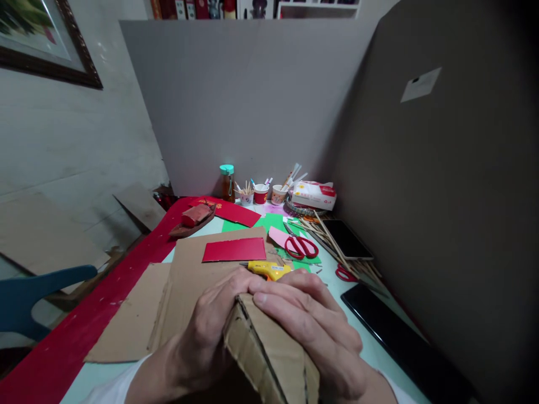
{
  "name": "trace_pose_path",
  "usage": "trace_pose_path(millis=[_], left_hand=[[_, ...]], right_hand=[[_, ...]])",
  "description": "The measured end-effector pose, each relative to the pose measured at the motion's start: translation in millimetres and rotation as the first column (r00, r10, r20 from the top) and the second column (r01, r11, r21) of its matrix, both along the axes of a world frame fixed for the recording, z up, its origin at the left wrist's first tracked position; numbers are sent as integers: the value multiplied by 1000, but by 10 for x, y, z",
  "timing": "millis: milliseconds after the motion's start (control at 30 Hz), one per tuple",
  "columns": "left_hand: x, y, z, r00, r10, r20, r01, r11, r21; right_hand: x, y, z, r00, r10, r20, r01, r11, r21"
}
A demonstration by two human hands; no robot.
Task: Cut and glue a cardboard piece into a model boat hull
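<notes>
A folded cardboard piece [280,342] with dark-edged seams stands close to me at the bottom middle. My left hand [210,322] grips its far left side, the thumb side near the top corner. Across its upper right face lies my right hand [309,320], fingers pressed together and meeting the left fingers at the far end. Both palms are hidden. Just beyond the fingertips rests a yellow glue gun [269,269], partly covered by the hands. Behind it a red card strip [234,250] lies on a flat cardboard sheet [185,292].
Red-handled scissors [301,247] lie on pink and green paper. Wooden sticks [324,235], a tablet [347,238] and a black flat object [391,331] line the right. Cups of sticks, a bottle [228,185] and a tissue pack [314,194] stand at the back. Grey panels [252,101] enclose the table.
</notes>
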State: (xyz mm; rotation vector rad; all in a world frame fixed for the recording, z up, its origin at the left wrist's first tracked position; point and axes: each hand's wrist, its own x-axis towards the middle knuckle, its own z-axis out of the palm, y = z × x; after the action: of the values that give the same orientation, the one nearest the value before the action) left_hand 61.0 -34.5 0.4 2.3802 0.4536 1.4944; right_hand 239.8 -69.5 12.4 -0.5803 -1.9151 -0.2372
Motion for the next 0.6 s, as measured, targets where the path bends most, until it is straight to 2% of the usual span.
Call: trace_pose_path(millis=[133, 200, 267, 333, 433, 533, 600], left_hand=[[3, -27, 29, 999, 14, -52, -18, 996, -88], [2, -25, 64, 998, 22, -63, -32, 985, -167], [5, -19, 108, 992, 57, -110, -88, 950, -301], [11, -16, 156, 983, 96, -159, -154, 897, -414], [14, -18, 214, 976, 67, -206, -165, 847, -505], [2, -19, 224, 964, 64, -259, -201, 811, -549], [-10, -16, 211, 953, 81, -290, -236, 798, -554]], right_hand=[[-74, 153, -101, 985, 123, -124, -111, 989, 101], [-101, 201, -117, 977, 145, -155, -135, 988, 69], [-108, 217, -102, 968, 115, -224, -129, 991, -47], [-99, 211, -66, 956, 31, -290, -94, 974, -205], [-67, 186, -11, 939, -46, -341, -111, 897, -428], [-33, 150, 18, 944, -43, -327, -151, 825, -544], [-15, 124, 28, 955, -48, -294, -128, 823, -553]])
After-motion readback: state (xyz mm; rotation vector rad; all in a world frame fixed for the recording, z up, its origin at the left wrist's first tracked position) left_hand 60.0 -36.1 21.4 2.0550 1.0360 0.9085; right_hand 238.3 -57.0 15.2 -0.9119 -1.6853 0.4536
